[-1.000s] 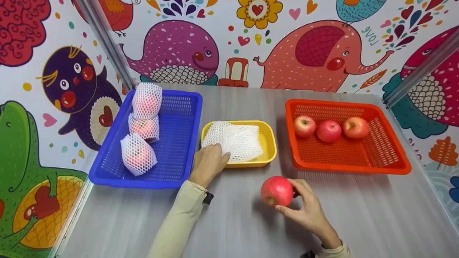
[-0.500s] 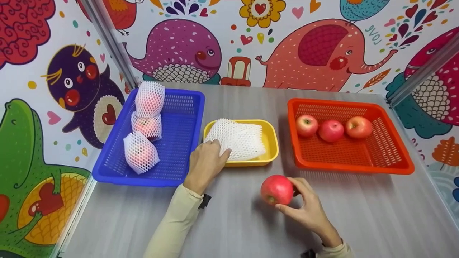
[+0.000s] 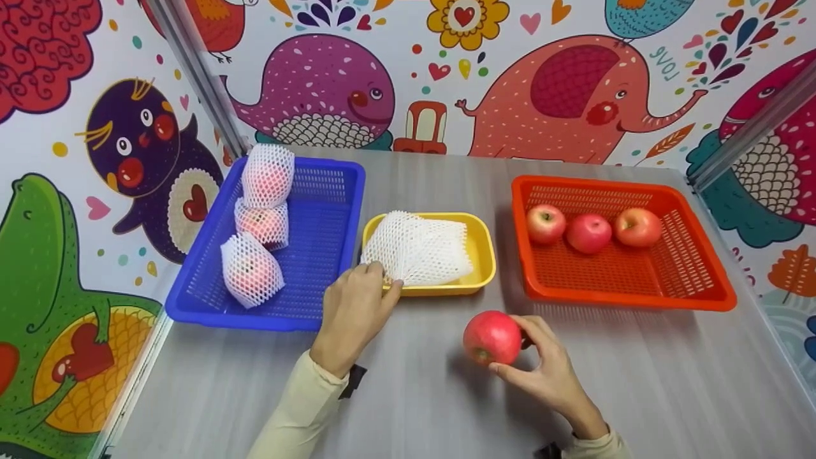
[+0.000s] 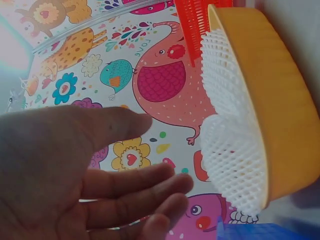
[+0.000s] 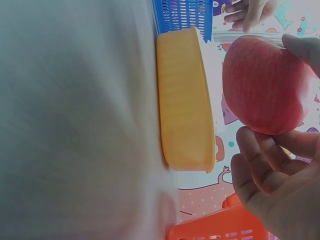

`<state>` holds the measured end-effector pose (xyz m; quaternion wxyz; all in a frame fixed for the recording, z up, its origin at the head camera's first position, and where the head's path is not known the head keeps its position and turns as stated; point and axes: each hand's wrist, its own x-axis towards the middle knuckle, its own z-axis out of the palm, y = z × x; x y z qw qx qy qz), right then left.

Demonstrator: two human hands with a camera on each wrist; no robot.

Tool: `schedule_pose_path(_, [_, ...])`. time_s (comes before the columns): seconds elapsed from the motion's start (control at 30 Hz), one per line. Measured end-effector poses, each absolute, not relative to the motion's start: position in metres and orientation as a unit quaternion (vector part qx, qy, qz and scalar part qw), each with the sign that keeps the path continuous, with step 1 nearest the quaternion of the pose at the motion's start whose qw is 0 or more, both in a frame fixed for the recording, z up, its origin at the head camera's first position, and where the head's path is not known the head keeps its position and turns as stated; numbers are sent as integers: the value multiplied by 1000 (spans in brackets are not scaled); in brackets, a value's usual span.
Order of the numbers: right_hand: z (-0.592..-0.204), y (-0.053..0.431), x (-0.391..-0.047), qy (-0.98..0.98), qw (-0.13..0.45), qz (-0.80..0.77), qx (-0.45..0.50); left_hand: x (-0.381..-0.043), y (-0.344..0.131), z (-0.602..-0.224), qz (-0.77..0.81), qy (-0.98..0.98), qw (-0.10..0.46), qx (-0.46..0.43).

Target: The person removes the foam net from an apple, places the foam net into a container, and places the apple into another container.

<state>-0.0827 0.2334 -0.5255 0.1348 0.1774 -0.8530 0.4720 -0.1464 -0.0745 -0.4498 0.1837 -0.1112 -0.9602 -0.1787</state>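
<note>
My right hand grips a red apple between thumb and fingers, raised over the table in front of the yellow basin. In the right wrist view, the apple has the thumb on one side and fingertips on the other. My left hand hovers at the near left corner of the yellow basin, which holds white foam fruit nets. In the left wrist view, that hand has its fingers loosely extended with nothing between them, apart from the nets.
A blue basket on the left holds 3 apples in foam nets. The orange-red basket on the right has 3 bare apples. Cartoon-printed walls stand behind and beside the grey table.
My left hand has drawn back slightly toward me from the nets in the yellow basin. The right hand and its apple stay in place. The head view has shifted a little.
</note>
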Motion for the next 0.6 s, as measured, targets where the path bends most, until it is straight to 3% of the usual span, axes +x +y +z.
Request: schedule_pose_path(0.6, [-518,239,-87,-858,146,461,177,-124,-83,-452,-162,-964,173,-124])
